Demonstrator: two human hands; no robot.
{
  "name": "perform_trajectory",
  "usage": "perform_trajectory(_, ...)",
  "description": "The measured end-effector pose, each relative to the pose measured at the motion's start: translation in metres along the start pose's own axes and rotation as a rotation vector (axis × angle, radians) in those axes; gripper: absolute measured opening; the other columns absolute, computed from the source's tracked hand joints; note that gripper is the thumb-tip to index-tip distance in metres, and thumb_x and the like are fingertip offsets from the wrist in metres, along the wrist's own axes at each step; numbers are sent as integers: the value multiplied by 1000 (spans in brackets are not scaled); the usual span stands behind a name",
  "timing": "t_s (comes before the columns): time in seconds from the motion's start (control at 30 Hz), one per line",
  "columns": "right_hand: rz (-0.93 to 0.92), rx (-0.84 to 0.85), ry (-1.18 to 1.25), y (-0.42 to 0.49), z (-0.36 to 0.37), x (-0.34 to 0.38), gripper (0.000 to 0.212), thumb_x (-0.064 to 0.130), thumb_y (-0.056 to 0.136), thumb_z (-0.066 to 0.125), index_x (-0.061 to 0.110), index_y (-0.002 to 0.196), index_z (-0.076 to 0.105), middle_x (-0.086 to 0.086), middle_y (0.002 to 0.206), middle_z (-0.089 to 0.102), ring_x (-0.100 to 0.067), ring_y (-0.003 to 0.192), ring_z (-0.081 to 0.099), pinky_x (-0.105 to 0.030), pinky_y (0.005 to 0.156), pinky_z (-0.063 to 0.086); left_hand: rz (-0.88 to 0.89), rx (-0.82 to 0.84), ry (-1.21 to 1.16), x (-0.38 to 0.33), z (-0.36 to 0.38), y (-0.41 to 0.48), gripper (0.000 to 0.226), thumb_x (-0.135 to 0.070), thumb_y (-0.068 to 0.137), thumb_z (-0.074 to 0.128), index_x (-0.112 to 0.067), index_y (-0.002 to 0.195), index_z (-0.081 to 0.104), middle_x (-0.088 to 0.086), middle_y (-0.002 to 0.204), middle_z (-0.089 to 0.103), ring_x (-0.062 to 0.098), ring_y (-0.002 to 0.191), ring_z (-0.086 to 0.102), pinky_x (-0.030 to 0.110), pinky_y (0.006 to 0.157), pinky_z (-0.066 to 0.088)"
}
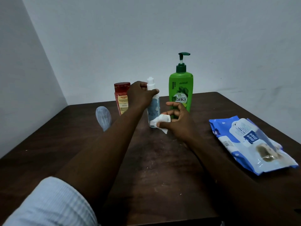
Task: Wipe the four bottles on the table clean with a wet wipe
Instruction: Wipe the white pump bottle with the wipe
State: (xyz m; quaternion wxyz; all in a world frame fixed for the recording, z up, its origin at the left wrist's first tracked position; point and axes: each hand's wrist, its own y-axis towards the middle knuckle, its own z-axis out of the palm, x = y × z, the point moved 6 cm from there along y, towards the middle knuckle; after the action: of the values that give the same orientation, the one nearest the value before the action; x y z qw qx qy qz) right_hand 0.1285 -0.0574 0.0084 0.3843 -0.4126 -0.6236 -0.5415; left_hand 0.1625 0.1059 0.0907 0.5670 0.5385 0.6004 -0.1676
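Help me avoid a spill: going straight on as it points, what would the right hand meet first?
Probably the white bottle that the left hand grips; the right hand holds the wet wipe beside it.

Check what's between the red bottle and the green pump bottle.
Head view: a slim white-capped bottle stands between the red bottle and green pump bottle; the left hand grips its upper part, the right hand holds a wet wipe at its base.

Left arm: sleeve (48, 204) pale blue-white, fine ribbed weave, bunched into a thick roll at 7 o'clock of frame. Forearm bare from there up to left hand (140, 93). Right forearm bare from the 4 o'clock edge to right hand (179, 123).
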Motion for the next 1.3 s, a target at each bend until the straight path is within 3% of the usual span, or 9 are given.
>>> perform_trajectory(0.1, 0, 18, 55, 0, -5, 5, 69, 7, 64, 92, 20, 123, 58, -3, 90, 77, -13, 83, 75, -34, 73, 61, 13, 24, -68, 0, -14, -5, 33, -23, 70, 89, -13, 95, 71, 1, 89, 73, 7, 74, 66, 20, 66, 52)
perform_trajectory(0.3, -25, -15, 230, -1, -20, 16, 30, -3, 74, 83, 11, 99, 72, -2, 91, 78, -14, 83, 75, -26, 60, 58, -58, 189, -282, 0, -46, -31, 32, -27, 79, 82, -13, 107, 74, -1, 98, 77, 9, 86, 74, 18, 65, 56)
perform_trajectory(0.43, -4, -56, 229, -1, -18, 14, 29, -11, 84, 64, 10, 100, 74, 5, 84, 78, -11, 79, 73, -21, 62, 58, -146, 297, -380, 15, -53, -53, 27, -30, 83, 77, -17, 107, 73, -4, 97, 78, 7, 88, 74, 20, 70, 55)
perform_trajectory(0.57, 33, -68, 231, -3, -13, 12, 23, -1, 89, 63, 16, 93, 77, -2, 88, 78, -20, 85, 74, -31, 73, 61, -228, 351, -451, 29, -47, -63, 18, -28, 85, 74, -22, 101, 70, -9, 90, 78, 3, 82, 73, 20, 73, 54)
perform_trajectory(0.77, -280, -165, -85, -18, -17, 40, 16, 17, 81, 82, 17, 97, 79, 5, 86, 77, -11, 77, 73, -22, 67, 57, -257, 329, -590, 39, -37, -65, 18, -24, 85, 73, -18, 101, 69, -5, 88, 76, 2, 72, 71, 18, 58, 54)
perform_trajectory(0.97, -674, -173, -323, -39, 6, 68, 20, 5, 83, 78, 9, 103, 78, -6, 92, 70, -6, 86, 66, -12, 71, 48, -271, 340, -754, 50, -26, -65, 32, -21, 85, 73, -11, 114, 62, -8, 72, 70, 4, 65, 66, 26, 68, 54)
perform_trajectory(1.1, -718, -78, -393, -43, 26, 68, 25, 9, 80, 80, 9, 105, 78, -7, 99, 67, -4, 93, 62, -11, 81, 46, -264, 347, -818, 53, -23, -63, 35, -21, 83, 74, -10, 114, 64, 5, 105, 74, 19, 93, 68, 41, 89, 55)
perform_trajectory(1.2, -678, -43, -395, -45, 26, 69, 23, 20, 84, 78, 10, 105, 78, -3, 101, 67, -1, 97, 61, -10, 83, 44, -255, 376, -850, 52, -23, -63, 27, -22, 90, 68, -11, 115, 65, 8, 115, 73, 21, 101, 69, 44, 94, 54)
perform_trajectory(1.3, -669, -61, -413, -43, 21, 69, 19, 13, 86, 77, 11, 105, 78, -3, 101, 67, -4, 98, 63, -14, 80, 50, -237, 428, -857, 48, -23, -65, 22, -23, 97, 61, -15, 116, 66, 7, 117, 73, 21, 103, 70, 42, 93, 56)
